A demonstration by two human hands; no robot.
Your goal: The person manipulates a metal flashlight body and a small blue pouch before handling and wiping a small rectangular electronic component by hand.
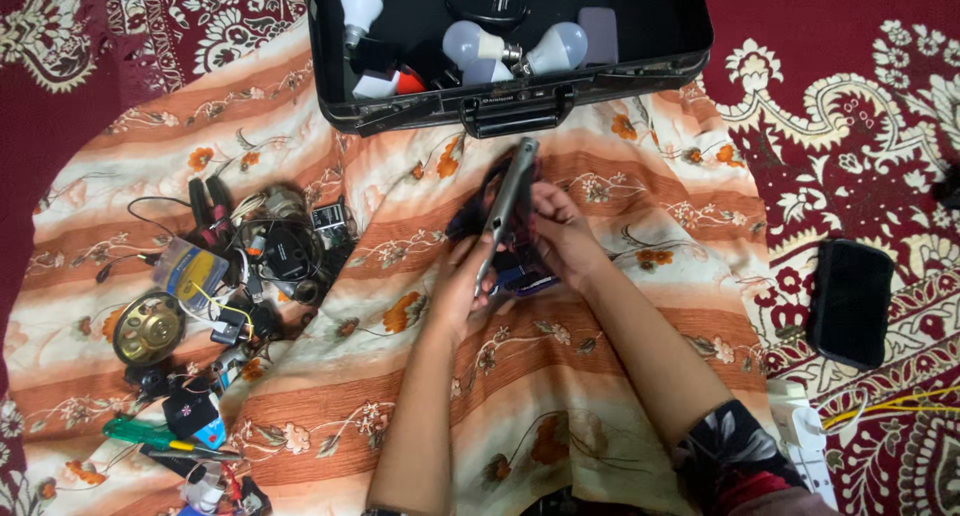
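My left hand grips a long grey metal tool that slants up toward the black case. My right hand is closed around a dark blue and black object just right of the tool; most of that object is hidden under my fingers. Both hands meet over the striped floral cloth, a little below the case's handle.
An open black case at the top holds several white bulbs. To the left lies a heap of wires, a round speaker, pliers and a green-handled screwdriver. A black pouch rests on the red carpet at right.
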